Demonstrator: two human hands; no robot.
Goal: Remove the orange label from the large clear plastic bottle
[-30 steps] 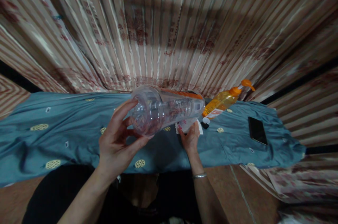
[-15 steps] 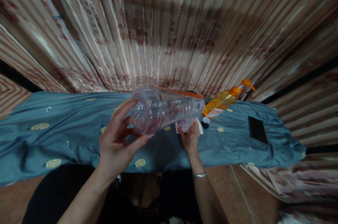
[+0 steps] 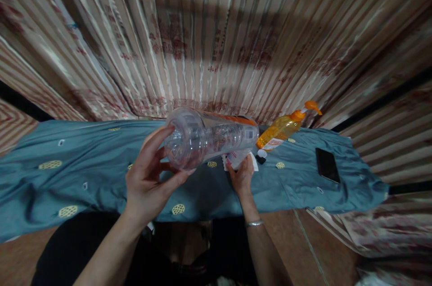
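A large clear plastic bottle (image 3: pixel 219 138) with an orange-edged label is held tilted over the cloth, its rounded end towards me. My left hand (image 3: pixel 150 171) is closed around that end, fingers and thumb spread wide over the plastic. Just below the bottle's far end, my right hand (image 3: pixel 242 176) pinches a white piece with pinkish print (image 3: pixel 234 158), which looks like a tissue or thin packet. Part of this white piece is hidden behind the fingers and the bottle. Whether it touches the bottle I cannot tell.
An orange pump bottle (image 3: pixel 280 131) of yellow liquid lies tilted to the right. Near its base are a small white round piece (image 3: pixel 262 153) and a black one (image 3: pixel 260 159). A black phone (image 3: pixel 327 165) lies farther right on the teal cloth (image 3: pixel 101 178). Striped curtains (image 3: pixel 209 43) hang behind.
The whole view has shifted slightly. The clear bottle's far end sits a little further left, and both hands keep their hold.
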